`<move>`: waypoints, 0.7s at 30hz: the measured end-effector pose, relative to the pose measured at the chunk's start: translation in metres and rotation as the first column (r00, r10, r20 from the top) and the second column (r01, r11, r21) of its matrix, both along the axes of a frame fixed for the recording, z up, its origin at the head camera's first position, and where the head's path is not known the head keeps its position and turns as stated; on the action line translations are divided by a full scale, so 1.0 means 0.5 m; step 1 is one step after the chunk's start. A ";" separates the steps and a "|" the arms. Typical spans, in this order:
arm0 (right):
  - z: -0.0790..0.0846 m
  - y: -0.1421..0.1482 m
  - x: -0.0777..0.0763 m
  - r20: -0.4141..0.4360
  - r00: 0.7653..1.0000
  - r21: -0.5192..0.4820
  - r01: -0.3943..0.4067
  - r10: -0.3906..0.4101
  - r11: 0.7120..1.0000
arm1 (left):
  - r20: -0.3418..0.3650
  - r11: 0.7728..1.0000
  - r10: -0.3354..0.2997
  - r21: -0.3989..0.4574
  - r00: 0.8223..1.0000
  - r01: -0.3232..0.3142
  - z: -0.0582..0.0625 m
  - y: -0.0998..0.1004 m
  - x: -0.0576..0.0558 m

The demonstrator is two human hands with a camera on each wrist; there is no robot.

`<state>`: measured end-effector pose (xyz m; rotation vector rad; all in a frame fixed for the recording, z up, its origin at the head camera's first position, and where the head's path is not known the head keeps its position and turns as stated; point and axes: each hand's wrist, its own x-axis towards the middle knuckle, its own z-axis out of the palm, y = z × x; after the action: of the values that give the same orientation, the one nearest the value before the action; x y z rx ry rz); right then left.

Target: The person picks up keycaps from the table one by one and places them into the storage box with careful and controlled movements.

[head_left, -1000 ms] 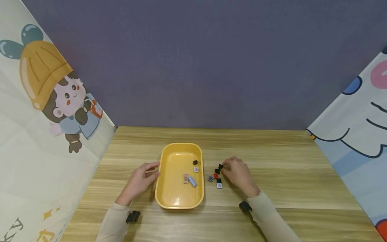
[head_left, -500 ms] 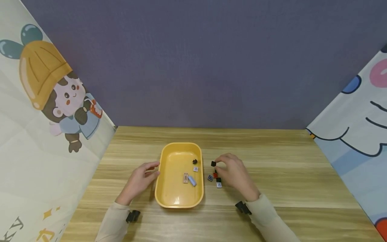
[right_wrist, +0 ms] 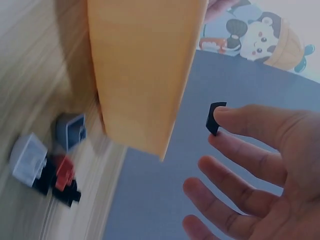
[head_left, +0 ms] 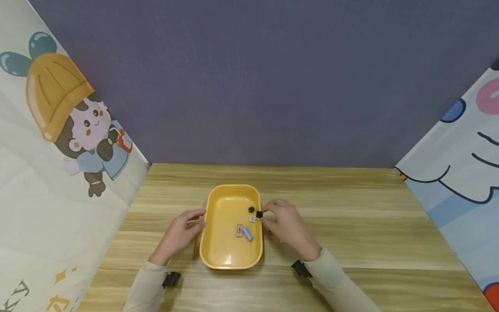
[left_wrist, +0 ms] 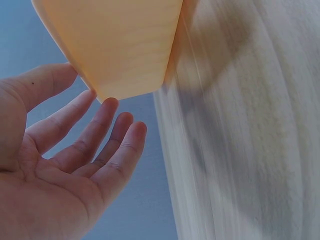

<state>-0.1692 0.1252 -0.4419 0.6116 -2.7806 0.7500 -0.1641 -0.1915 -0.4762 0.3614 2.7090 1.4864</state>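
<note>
My right hand point(head_left: 289, 227) pinches a small black keycap point(right_wrist: 214, 119) between thumb and forefinger, over the right rim of a yellow tray point(head_left: 230, 256). Its other fingers are spread loosely. My left hand point(head_left: 181, 232) touches the tray's left rim with its fingertips, fingers relaxed. Inside the tray lie a black piece point(head_left: 251, 209), a white keycap point(head_left: 252, 219), a light blue bar-shaped piece point(head_left: 247, 234) and a tan rectangular piece with markings point(head_left: 239, 230).
Beside the tray, in the right wrist view, sit a grey keycap point(right_wrist: 70, 132), a white keycap point(right_wrist: 29, 159) and a red-and-black piece point(right_wrist: 64, 172). My right hand mostly hides them from the head view. A dark wall point(head_left: 265, 86) stands behind the wooden table point(head_left: 343, 195).
My right hand has lifted the black keycap from the loose pieces and carried it left to the tray's right rim. The left hand has stayed in place.
</note>
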 end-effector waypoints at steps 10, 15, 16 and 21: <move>-0.009 -0.048 -0.009 -0.016 0.996 0.043 -0.083 0.084 0.996 | -0.011 1.000 0.007 -0.010 1.000 -0.007 -0.004 -0.002 0.001; -0.018 -0.058 -0.012 -0.016 0.996 0.055 -0.087 0.088 0.995 | -0.013 1.000 0.008 -0.007 1.000 -0.009 -0.005 -0.001 0.000; -0.019 -0.059 -0.012 -0.018 0.996 0.055 -0.085 0.086 0.995 | -0.011 1.000 0.009 -0.007 1.000 -0.009 -0.004 -0.001 0.000; -0.024 -0.062 -0.014 -0.020 0.997 0.043 -0.079 0.080 0.996 | -0.002 1.000 0.008 -0.009 1.000 -0.008 0.000 0.000 0.001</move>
<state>-0.1763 0.0941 -0.4537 0.7376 -2.7732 0.6970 -0.1637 -0.1916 -0.4765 0.3528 2.7210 1.4760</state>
